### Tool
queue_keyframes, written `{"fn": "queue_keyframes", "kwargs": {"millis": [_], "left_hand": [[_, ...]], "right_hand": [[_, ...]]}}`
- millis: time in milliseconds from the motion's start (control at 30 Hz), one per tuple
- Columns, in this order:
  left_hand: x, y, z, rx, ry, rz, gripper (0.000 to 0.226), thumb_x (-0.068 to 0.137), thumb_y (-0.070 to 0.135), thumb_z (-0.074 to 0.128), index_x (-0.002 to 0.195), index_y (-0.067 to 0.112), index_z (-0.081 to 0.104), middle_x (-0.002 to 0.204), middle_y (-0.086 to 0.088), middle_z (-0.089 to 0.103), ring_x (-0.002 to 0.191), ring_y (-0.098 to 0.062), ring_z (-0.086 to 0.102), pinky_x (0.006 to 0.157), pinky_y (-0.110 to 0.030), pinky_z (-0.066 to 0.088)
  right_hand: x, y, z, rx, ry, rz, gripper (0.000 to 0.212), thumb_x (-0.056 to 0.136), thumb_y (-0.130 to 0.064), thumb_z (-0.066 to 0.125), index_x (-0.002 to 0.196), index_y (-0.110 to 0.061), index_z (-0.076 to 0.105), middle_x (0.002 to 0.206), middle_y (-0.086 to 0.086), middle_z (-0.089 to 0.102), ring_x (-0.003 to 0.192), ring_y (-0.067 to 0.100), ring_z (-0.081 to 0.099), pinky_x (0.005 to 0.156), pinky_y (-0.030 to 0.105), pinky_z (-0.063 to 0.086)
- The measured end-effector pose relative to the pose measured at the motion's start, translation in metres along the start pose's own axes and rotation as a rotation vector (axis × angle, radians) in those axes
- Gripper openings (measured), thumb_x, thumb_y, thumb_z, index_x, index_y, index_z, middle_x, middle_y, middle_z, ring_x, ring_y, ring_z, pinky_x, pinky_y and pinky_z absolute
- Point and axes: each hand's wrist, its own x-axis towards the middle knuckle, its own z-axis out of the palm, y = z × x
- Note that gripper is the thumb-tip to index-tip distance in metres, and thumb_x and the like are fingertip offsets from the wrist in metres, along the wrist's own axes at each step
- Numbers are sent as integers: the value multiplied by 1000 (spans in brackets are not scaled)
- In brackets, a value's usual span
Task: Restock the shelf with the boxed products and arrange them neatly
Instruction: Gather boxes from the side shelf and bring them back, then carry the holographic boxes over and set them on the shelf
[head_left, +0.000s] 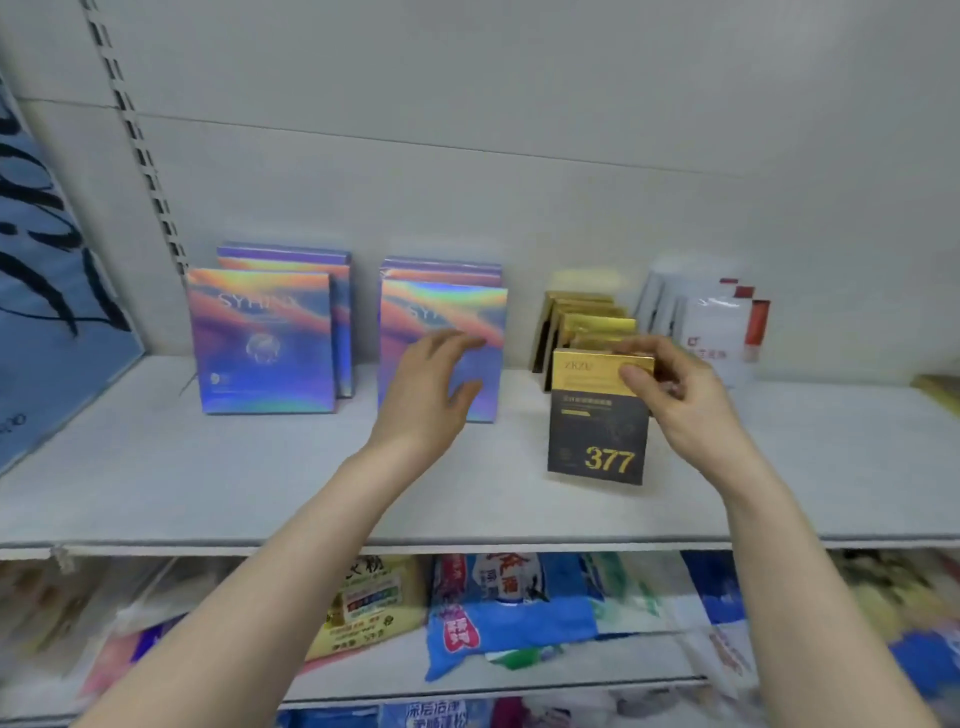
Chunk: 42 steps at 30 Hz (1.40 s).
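A black and gold box marked 377 (597, 431) stands upright at the front of a row of gold boxes (582, 317) on the white shelf (260, 483). My right hand (675, 395) grips its top right corner. My left hand (431, 384) hovers with fingers spread in front of the right stack of holographic boxes (447, 312), holding nothing. A second stack of holographic boxes (265, 338) stands further left.
White and red sachets (717, 322) stand right of the gold row. A blue poster (47, 291) leans at the left end. A yellow item (940, 392) shows at the right edge. The lower shelf holds colourful packets (509, 603).
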Motion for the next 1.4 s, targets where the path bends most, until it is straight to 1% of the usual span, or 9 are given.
{"fn": "queue_keyframes", "kwargs": {"millis": [67, 133, 267, 467, 600, 767, 900, 1067, 1400], "left_hand": [[13, -2, 18, 171, -12, 62, 46, 82, 7, 69, 126, 13, 59, 134, -11, 50, 126, -30, 45, 105, -32, 33], [21, -5, 31, 306, -22, 71, 52, 77, 7, 74, 127, 10, 58, 138, -17, 48, 129, -37, 42, 106, -42, 37], [20, -14, 46, 452, -51, 31, 59, 75, 8, 75, 131, 6, 56, 144, -21, 42, 137, -42, 34, 107, -52, 38], [17, -12, 53, 504, -30, 2, 58, 77, 7, 73, 131, 5, 55, 147, -19, 39, 140, -39, 30, 107, -52, 38], [15, -9, 54, 522, -15, -13, 57, 80, 9, 71, 134, 7, 53, 148, -17, 38, 140, -37, 30, 109, -50, 36], [7, 4, 51, 468, 22, -16, 52, 79, 5, 71, 129, 5, 57, 135, -18, 51, 124, -39, 47, 101, -46, 42], [-6, 23, 46, 373, -6, -48, 45, 88, 14, 63, 132, 13, 55, 132, -9, 56, 120, -32, 52, 95, -41, 44], [-37, 59, 43, 194, -19, -38, 36, 92, 21, 60, 128, 19, 59, 124, -1, 62, 111, -20, 58, 91, -30, 43], [-140, 132, 96, -168, -180, -77, 27, 93, 22, 60, 119, 24, 62, 106, 12, 65, 91, -4, 60, 84, -34, 52]], "right_hand": [[6, 13, -16, -53, 6, 21, 22, 97, -18, 58, 106, -38, 60, 99, -23, 64, 89, 5, 59, 73, 19, 43], [12, 25, -23, -188, -45, 47, 29, 93, -16, 64, 112, -37, 56, 113, -10, 58, 100, 13, 55, 75, 11, 40], [18, 41, -18, -379, -178, 54, 69, 77, -22, 82, 136, -31, 45, 129, -6, 37, 119, 12, 40, 98, 24, 39], [28, 56, -15, -519, -134, -126, 74, 79, -29, 80, 141, -28, 39, 148, -3, 24, 139, 20, 26, 112, 38, 35], [33, 59, -18, -571, -179, -159, 76, 81, -35, 78, 143, -27, 35, 151, -2, 23, 139, 21, 27, 109, 36, 36], [30, 58, -22, -618, -197, -183, 78, 82, -37, 75, 146, -25, 32, 154, 1, 23, 139, 25, 30, 108, 42, 39], [14, 51, -27, -635, -120, -132, 71, 91, -35, 65, 150, -25, 26, 157, 4, 24, 141, 26, 29, 107, 42, 39], [-47, 47, -36, -511, 70, -84, 46, 98, -26, 54, 142, -16, 44, 142, 10, 44, 126, 27, 46, 102, 38, 42], [-236, 81, -60, -390, 303, 259, 28, 101, -24, 48, 126, -16, 58, 114, 2, 62, 103, 19, 57, 83, 30, 41]]}}
